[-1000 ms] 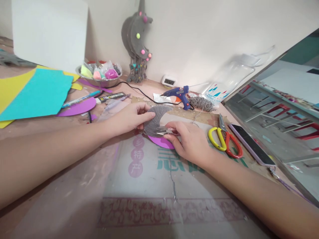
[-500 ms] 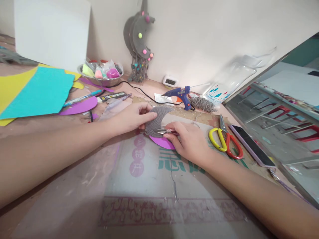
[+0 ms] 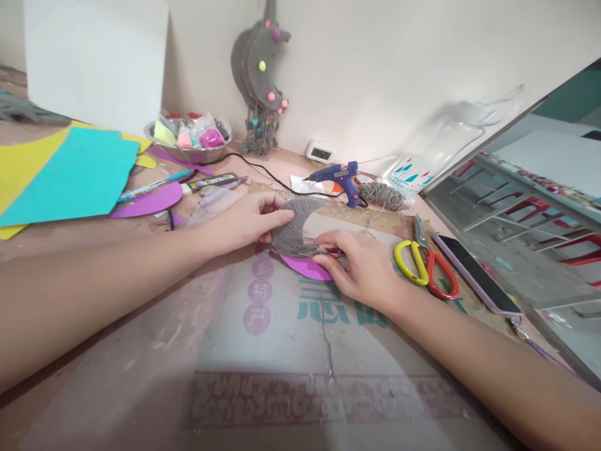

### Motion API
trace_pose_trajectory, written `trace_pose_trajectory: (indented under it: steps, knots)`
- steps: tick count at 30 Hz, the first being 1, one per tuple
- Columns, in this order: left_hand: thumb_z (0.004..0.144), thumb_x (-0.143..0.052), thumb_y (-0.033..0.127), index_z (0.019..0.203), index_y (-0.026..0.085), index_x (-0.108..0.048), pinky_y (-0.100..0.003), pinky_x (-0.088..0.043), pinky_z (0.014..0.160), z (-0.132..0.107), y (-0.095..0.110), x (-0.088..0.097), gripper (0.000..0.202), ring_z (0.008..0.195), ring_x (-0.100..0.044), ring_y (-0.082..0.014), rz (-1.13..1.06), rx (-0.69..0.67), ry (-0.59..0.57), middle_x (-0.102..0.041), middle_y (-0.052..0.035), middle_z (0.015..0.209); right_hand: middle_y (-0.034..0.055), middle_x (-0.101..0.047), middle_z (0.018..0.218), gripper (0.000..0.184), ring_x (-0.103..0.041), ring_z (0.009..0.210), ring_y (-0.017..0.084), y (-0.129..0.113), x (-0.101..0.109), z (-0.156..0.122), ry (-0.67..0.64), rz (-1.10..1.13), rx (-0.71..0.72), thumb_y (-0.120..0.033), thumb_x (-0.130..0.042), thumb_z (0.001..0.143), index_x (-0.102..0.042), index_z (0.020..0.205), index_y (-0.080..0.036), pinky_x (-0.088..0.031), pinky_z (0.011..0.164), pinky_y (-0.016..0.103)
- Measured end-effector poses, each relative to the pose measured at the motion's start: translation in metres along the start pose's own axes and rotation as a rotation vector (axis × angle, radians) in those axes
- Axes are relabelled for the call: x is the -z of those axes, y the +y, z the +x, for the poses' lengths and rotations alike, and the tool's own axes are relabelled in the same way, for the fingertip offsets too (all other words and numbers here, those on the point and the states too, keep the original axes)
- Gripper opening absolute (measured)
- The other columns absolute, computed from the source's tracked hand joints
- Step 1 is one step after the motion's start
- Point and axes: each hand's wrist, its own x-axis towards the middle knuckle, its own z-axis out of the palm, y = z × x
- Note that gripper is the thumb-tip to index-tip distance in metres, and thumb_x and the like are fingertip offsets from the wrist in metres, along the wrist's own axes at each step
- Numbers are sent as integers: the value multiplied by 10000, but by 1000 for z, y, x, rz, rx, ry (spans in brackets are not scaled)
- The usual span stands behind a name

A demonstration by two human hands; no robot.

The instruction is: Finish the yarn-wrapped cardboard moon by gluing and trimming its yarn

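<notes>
My left hand [image 3: 258, 219] pinches the left edge of a grey yarn-wrapped crescent [image 3: 291, 227], its thumb lying on top. Between the closed fingers of my right hand [image 3: 359, 266] is a slim metal tool [image 3: 331, 249], mostly hidden by the fingers. Its end lies against the crescent's lower tip; I cannot tell whether it grips the yarn. Under the crescent's lower edge, a piece of purple paper [image 3: 307, 268] sticks out. Both hands are over a printed cardboard sheet [image 3: 282, 351] on the table.
To the right lie scissors [image 3: 425, 266] with yellow and red handles, and a phone [image 3: 476, 274]. Behind are a blue glue gun [image 3: 345, 181], grey yarn [image 3: 382, 195] and a small clock [image 3: 320, 152]. Coloured sheets [image 3: 79, 169] and a metal bowl [image 3: 188, 150] occupy the left.
My right hand has shifted slightly to the right, and less of the metal tool shows over the crescent. My left hand keeps its hold on the crescent.
</notes>
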Motion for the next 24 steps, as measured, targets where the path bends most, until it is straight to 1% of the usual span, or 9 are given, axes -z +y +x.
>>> trace_pose_trajectory:
  steps: [4, 9, 17, 24]
  knots:
    - [817, -511, 325, 802, 162, -537, -172, -329, 430, 0, -1, 1, 165, 449, -439, -58, 27, -30, -10, -477, 42, 543, 46, -665, 810, 229, -607, 716, 163, -2, -1, 2, -16, -31, 10, -361, -494, 866, -543, 966, -161, -418, 640, 263]
    - [817, -508, 333, 811, 164, -541, -173, -331, 429, 1, -1, 0, 172, 450, -445, -58, 50, -37, -15, -492, 39, 559, 41, -663, 799, 214, -607, 732, 165, -5, -2, 4, -18, -51, 6, -352, -496, 869, -546, 949, -161, -410, 629, 261]
    - [811, -517, 326, 815, 164, -549, -174, -327, 431, 1, 0, 0, 165, 448, -446, -62, 42, -18, -1, -494, 38, 552, 40, -667, 806, 202, -605, 729, 170, -4, -3, 4, -19, -51, 9, -359, -494, 872, -553, 935, -177, -407, 631, 262]
    - [809, -527, 326, 807, 162, -549, -174, -319, 426, 1, -1, 0, 166, 443, -438, -62, -12, -26, -19, -484, 41, 536, 43, -665, 798, 191, -610, 727, 174, -2, -4, 4, -8, -29, -7, -356, -473, 883, -547, 927, -185, -412, 626, 267]
